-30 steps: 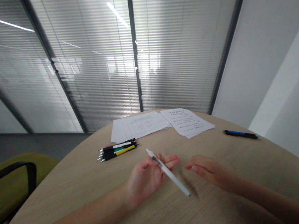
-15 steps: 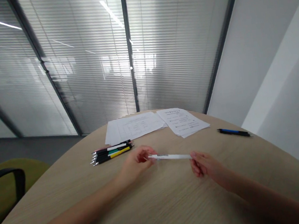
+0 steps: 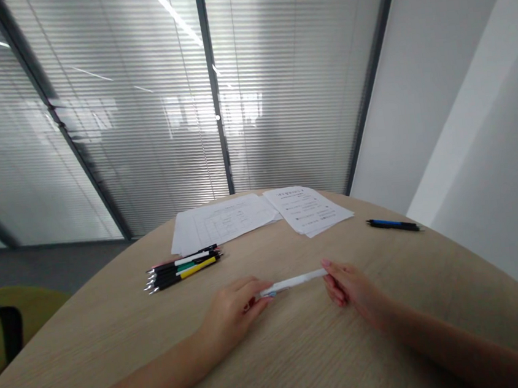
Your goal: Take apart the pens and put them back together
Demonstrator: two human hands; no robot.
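Observation:
A slim white pen point(image 3: 298, 280) spans the gap between my two hands above the table. My left hand point(image 3: 234, 311) pinches its left end, where a clip-like part shows near the fingertips. The fingers of my right hand point(image 3: 349, 283) are closed on the other end, which sits slightly higher. Beyond my left hand lies a bunch of several pens point(image 3: 183, 268), mostly black with white, green and yellow parts. A blue and black pen point(image 3: 394, 225) rests by itself past my right hand.
Printed sheets point(image 3: 224, 219) and a second set of papers point(image 3: 309, 210) lie at the far side of the round wooden table point(image 3: 277, 365). A green chair point(image 3: 21, 311) with a black armrest stands at the left. Glass panels with blinds rise behind.
My left hand has come nearer to me, lowering the pen's left end so that the pen tilts the other way. The whole view has shifted slightly.

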